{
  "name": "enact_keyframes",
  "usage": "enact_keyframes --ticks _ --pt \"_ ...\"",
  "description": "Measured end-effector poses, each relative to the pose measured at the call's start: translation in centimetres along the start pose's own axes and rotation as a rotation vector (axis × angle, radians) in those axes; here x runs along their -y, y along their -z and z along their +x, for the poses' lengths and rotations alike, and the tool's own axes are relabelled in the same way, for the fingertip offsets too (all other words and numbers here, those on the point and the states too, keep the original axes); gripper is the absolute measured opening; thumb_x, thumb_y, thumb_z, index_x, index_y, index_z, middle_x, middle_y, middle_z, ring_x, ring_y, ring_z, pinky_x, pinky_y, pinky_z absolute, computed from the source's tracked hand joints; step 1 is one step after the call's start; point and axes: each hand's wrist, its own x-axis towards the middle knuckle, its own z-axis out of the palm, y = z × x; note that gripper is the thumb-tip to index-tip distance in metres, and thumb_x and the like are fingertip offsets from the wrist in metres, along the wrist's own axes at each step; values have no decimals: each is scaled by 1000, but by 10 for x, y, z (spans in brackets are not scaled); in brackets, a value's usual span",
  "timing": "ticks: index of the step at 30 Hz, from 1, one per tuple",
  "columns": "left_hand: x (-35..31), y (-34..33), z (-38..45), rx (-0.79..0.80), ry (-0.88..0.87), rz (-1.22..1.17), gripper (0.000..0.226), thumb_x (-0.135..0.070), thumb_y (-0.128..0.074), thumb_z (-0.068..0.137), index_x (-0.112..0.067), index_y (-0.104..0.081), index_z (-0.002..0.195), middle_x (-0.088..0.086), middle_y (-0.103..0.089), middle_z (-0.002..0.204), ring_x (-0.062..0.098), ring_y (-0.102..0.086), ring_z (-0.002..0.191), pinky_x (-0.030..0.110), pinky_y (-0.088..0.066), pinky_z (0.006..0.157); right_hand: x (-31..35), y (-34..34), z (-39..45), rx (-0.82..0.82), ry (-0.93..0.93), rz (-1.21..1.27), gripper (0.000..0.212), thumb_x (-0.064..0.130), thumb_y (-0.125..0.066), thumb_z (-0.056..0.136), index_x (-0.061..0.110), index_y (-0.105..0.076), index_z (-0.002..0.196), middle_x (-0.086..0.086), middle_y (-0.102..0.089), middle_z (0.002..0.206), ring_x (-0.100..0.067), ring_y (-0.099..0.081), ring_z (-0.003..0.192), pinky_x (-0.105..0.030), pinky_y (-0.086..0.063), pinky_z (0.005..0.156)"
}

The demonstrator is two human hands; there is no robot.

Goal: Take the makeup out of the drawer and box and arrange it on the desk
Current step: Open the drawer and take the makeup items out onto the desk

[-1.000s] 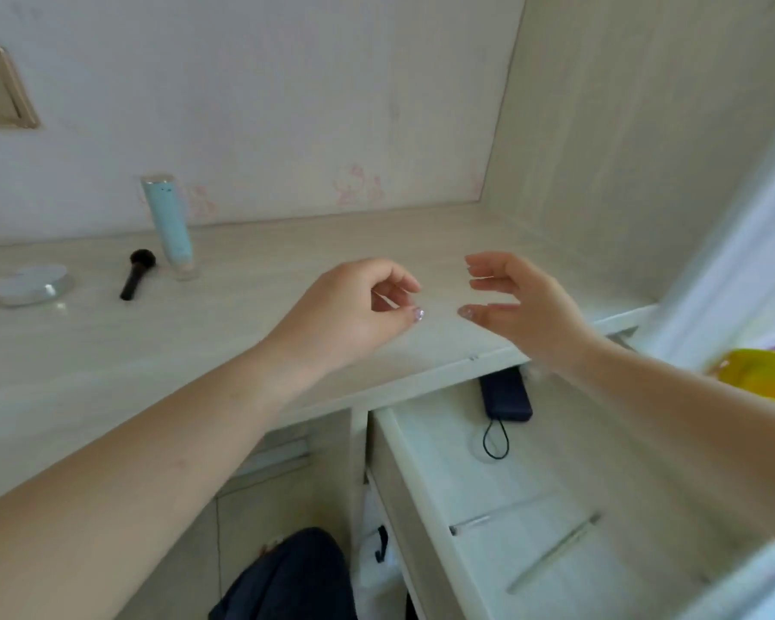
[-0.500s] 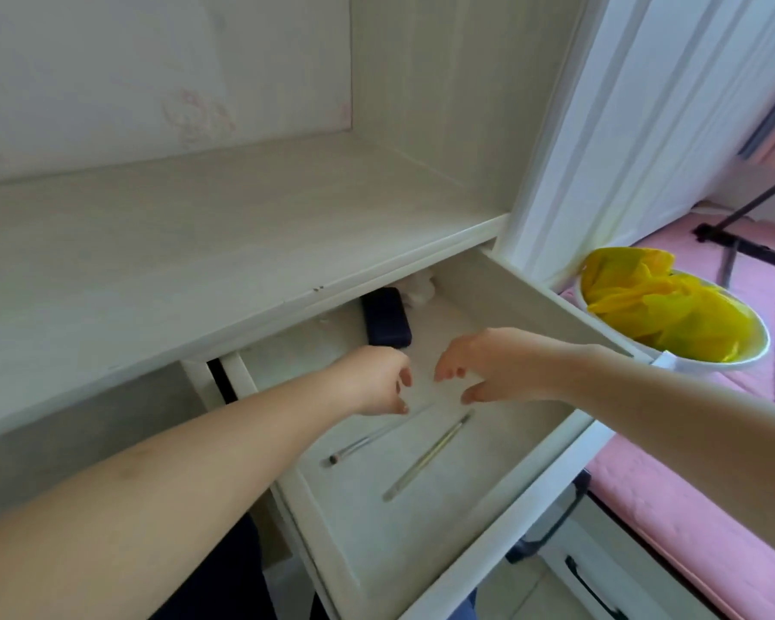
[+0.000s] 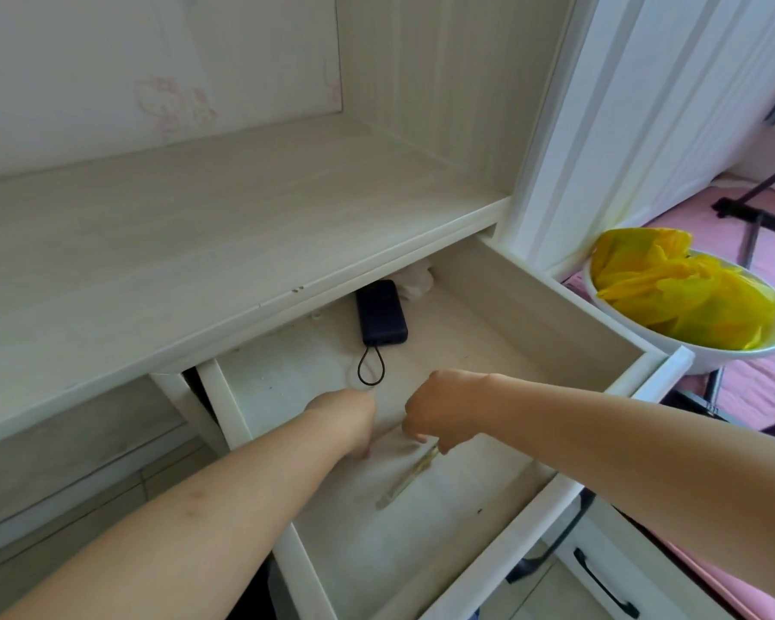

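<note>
Your desk (image 3: 189, 243) filled the upper left of the frame. The open drawer (image 3: 542, 315) ran from centre to lower right. A white bowl (image 3: 708, 355) with yellow plastic sat at the right edge. A dark power bank (image 3: 381, 317) lay at the drawer's back, cord loop toward you. Both your hands reached into the drawer at mid-frame. Your right hand (image 3: 444, 407) pinched the upper end of a slim pale pencil (image 3: 406, 478) lying on the drawer floor. Your left hand (image 3: 347, 420) was curled knuckles-up just beside it; I could not tell what it held.

Bedroom; desk (image 3: 198, 243), open drawer (image 3: 533, 315)
</note>
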Motion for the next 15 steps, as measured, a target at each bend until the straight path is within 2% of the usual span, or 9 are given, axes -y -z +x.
enact_keyframes --ticks 1,4,5,7,8,11,13,15 --pt "0 -1 1 -5 0 -1 25 -24 -66 84 -6 -62 102 7 -58 82 30 -63 99 31 -43 68 2 0 4 7 9 -24 33 36 -60 88 19 -56 117 -1 -59 111 -23 -56 100 -39 -48 91" --pt "1 -2 3 -21 -4 -1 21 -17 -62 85 -5 -63 103 11 -62 93 31 -62 102 32 -47 74 7 0 12 27 19 -65 28 37 -58 89 18 -57 110 0 -60 101 -22 -55 89 -39 -47 92" --pt "2 -3 5 -16 -4 -3 20 -16 -61 85 -5 -64 102 10 -60 88 31 -62 101 32 -48 75 8 1 14 23 23 -74 26 38 -56 90 18 -58 106 -1 -61 99 -23 -56 89 -39 -48 91" --pt "3 -5 7 -1 -12 -17 15 -16 -61 85 -7 -65 96 5 -49 73 30 -62 95 30 -45 70 9 0 16 27 25 -95 25 38 -55 90 16 -60 101 -2 -63 97 -24 -58 88 -40 -48 90" --pt "3 -4 7 -3 -15 -18 8 -16 -60 85 -9 -63 86 4 -46 69 30 -61 89 30 -43 67 10 -1 17 31 24 -103 25 38 -55 90 15 -60 100 -2 -63 96 -24 -57 86 -40 -48 90" --pt "3 -4 7 -17 -2 -34 28 -12 -56 84 -12 -42 59 10 -45 64 32 -60 81 29 -39 62 8 -2 17 6 34 -127 20 31 -55 90 13 -62 98 -2 -63 90 -24 -58 81 -39 -50 88" --pt "4 -2 4 -18 4 -89 31 -10 -54 82 -13 -38 56 10 -43 62 30 -54 72 28 -36 58 3 -1 12 -26 24 -94 17 25 -54 89 14 -62 100 -2 -64 94 -24 -60 85 -39 -50 87" --pt "6 2 -1 -19 -2 -193 23 -14 -55 81 -13 -45 59 4 -43 62 23 -46 66 26 -35 52 -5 2 -2 -73 -11 20 18 24 -54 88 17 -60 103 -2 -63 100 -25 -59 90 -39 -49 87"
